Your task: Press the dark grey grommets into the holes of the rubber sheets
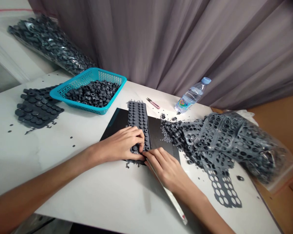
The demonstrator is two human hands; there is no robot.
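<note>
A dark grey rubber sheet studded with moulded round parts (pixel 138 118) lies lengthwise on a black mat (pixel 158 135) in the middle of the white table (pixel 88 182). My left hand (pixel 123 144) rests on the sheet's near end, fingers curled and pressing on the parts there. My right hand (pixel 166 168) meets it at the sheet's near right corner, fingers drawn together in a pinch on the sheet's edge. What lies under the fingertips is hidden.
A turquoise basket (pixel 63 92) of loose rubber parts stands at the back left, another studded sheet (pixel 36 109) beside it, and a clear bag of parts (pixel 51 42) behind. Punched-out sheets (pixel 222 143), loose parts, a water bottle (pixel 191 96) and pink snips (pixel 153 103) lie right.
</note>
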